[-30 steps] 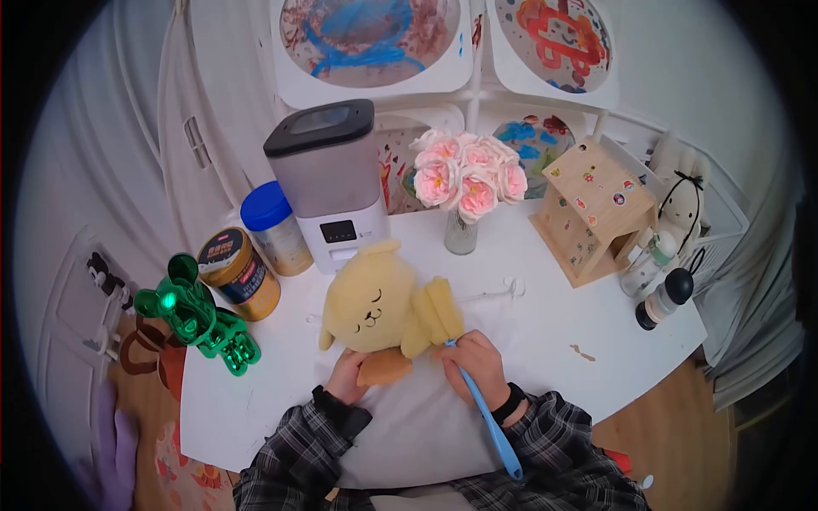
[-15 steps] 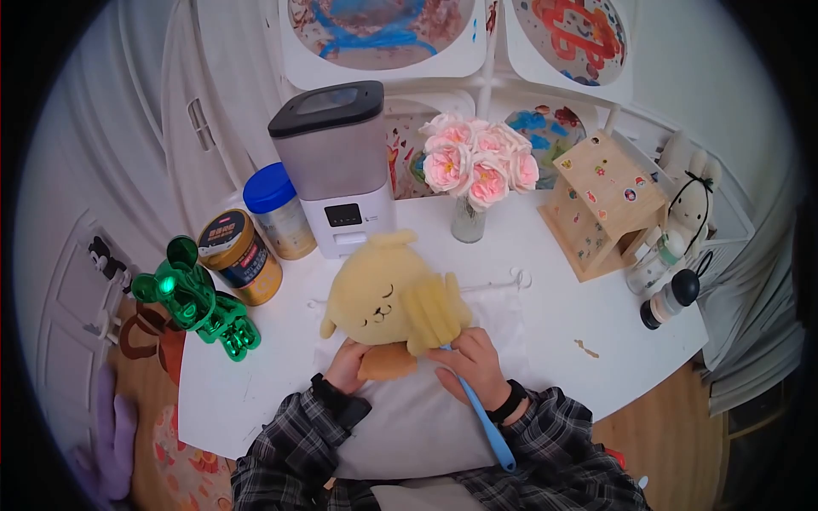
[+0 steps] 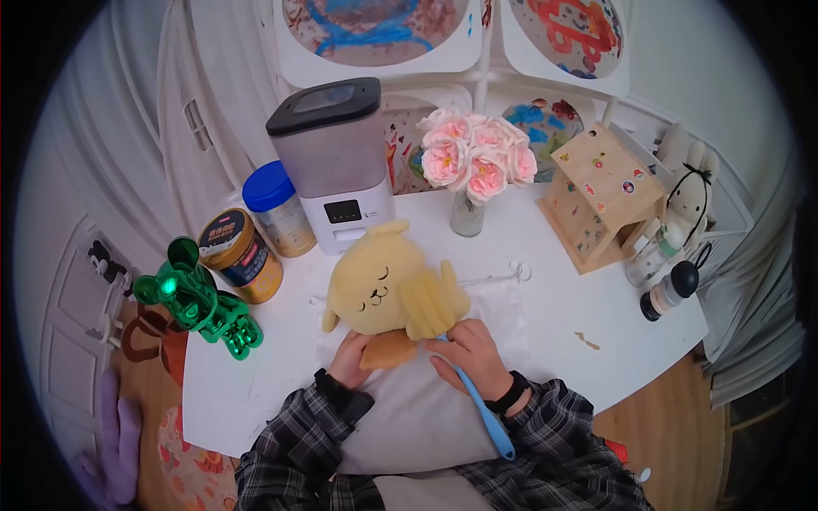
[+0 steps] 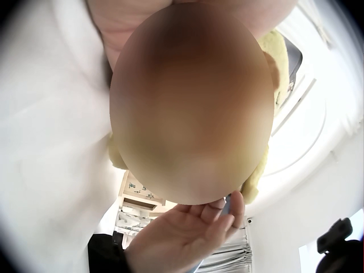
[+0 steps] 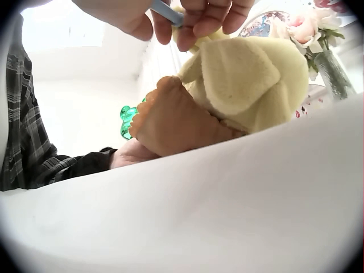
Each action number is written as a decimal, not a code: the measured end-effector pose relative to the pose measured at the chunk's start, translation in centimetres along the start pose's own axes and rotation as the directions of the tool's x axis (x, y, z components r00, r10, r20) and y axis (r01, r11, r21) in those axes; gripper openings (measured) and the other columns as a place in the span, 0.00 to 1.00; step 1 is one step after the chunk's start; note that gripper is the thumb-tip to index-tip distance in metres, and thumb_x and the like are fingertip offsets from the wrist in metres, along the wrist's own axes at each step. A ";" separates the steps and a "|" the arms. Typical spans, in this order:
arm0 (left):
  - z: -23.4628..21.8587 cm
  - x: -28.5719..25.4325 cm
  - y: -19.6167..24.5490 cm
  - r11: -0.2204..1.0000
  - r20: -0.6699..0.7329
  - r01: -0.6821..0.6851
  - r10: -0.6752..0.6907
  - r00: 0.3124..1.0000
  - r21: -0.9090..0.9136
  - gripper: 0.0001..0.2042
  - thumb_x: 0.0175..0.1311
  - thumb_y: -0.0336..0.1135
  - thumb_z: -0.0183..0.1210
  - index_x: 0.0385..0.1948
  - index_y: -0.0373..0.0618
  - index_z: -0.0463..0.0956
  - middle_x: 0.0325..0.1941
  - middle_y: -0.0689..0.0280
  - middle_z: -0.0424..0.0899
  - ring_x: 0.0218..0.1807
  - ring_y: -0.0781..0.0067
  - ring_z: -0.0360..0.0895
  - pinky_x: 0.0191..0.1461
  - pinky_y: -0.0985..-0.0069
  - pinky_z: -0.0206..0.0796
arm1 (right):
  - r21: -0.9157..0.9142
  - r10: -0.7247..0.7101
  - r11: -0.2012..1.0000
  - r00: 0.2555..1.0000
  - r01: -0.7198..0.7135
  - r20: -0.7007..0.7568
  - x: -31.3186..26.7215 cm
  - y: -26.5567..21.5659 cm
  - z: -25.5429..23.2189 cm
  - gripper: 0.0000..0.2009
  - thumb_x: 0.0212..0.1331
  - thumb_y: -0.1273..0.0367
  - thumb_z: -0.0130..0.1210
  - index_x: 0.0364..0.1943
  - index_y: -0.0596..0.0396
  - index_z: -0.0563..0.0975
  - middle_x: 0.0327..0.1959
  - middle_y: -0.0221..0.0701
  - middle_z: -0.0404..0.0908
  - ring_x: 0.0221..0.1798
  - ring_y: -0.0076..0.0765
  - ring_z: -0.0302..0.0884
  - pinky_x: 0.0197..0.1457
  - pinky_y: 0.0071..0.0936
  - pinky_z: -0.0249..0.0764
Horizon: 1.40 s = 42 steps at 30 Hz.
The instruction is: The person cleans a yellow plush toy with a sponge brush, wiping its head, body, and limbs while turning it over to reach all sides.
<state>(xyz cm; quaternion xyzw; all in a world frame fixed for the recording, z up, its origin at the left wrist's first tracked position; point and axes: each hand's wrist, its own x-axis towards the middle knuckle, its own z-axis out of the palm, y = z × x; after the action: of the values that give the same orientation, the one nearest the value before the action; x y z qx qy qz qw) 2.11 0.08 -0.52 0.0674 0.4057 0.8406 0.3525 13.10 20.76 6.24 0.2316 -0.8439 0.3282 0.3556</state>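
Observation:
A yellow plush dog [image 3: 375,277] with an orange piece [image 3: 389,350] at its lower edge lies on its side above the white cloth. The left hand [image 3: 350,360] grips the plush at that orange piece; in the left wrist view a blurred oval hides most of this grip. A blue handle [image 3: 486,413] slants down from the plush, and the right hand [image 3: 474,358] pinches its upper end between thumb and fingers. In the right wrist view the fingers of the right hand [image 5: 190,23] close round the blue handle [image 5: 165,11] beside the yellow plush [image 5: 250,79].
Green shiny bear figure [image 3: 200,298], gold tin [image 3: 241,260], blue-lidded jar [image 3: 279,213] and tall dispenser [image 3: 331,162] stand left. Behind is a vase [image 3: 467,215] with pink flowers; to the right are a wooden house [image 3: 596,200] and black-capped bottle [image 3: 673,289].
The yellow limb beside the right hand has swung left across the plush's front. The blue handle and right hand have shifted slightly; both grips persist. The head view has tilted a little.

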 end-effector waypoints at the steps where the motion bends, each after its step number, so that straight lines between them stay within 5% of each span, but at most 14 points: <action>1: 0.0 0.0 0.1 1.000 0.002 0.006 -0.006 1.000 0.006 0.18 0.69 0.31 0.45 0.59 0.37 0.63 0.58 0.57 0.72 0.57 0.63 0.74 0.58 0.68 0.69 | -0.029 0.016 0.999 1.000 -0.016 -0.005 0.0 0.1 0.0 0.16 0.39 0.78 0.61 0.38 0.52 0.79 0.29 0.32 0.69 0.35 0.40 0.67 0.39 0.33 0.65; 42: 1.1 -0.4 0.9 0.996 0.014 0.004 -0.005 1.000 0.093 0.18 0.70 0.35 0.46 0.59 0.37 0.64 0.57 0.58 0.74 0.55 0.66 0.76 0.57 0.70 0.70 | -0.006 0.153 0.988 0.988 -0.153 -0.033 0.1 0.2 0.2 0.14 0.44 0.80 0.59 0.39 0.57 0.77 0.33 0.38 0.71 0.35 0.46 0.70 0.38 0.34 0.69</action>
<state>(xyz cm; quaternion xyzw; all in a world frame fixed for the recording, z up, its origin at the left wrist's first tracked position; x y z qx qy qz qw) 2.39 0.16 0.90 0.0890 0.4420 0.8195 0.3537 12.87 20.76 6.13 0.1593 -0.8546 0.3546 0.3442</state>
